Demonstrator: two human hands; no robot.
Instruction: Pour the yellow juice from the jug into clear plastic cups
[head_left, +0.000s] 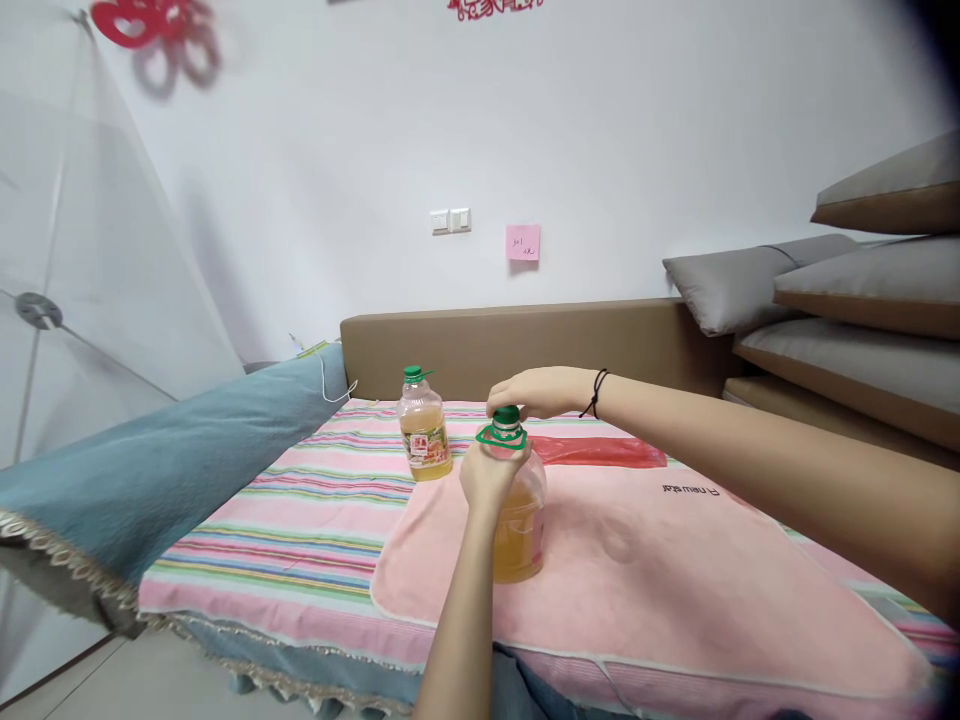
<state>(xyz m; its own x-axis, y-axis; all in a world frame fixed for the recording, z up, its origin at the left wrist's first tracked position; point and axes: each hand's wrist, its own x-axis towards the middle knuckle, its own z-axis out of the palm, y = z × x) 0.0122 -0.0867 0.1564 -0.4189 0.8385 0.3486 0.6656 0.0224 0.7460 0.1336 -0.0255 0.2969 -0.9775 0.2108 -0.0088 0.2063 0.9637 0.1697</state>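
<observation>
A large clear bottle of yellow liquid stands upright on a pink cloth. My left hand is wrapped round its upper part, just under the green ring handle. Above it, my right hand has its fingers closed on the green cap, with a black cord at the wrist. A smaller bottle with a green cap and a label stands upright to the left, touched by neither hand. Behind the large bottle lies a flat red plastic item.
A striped cover lies under the pink cloth. The sofa's blue arm is on the left, its brown backrest along the wall. Grey and brown cushions are stacked at the right.
</observation>
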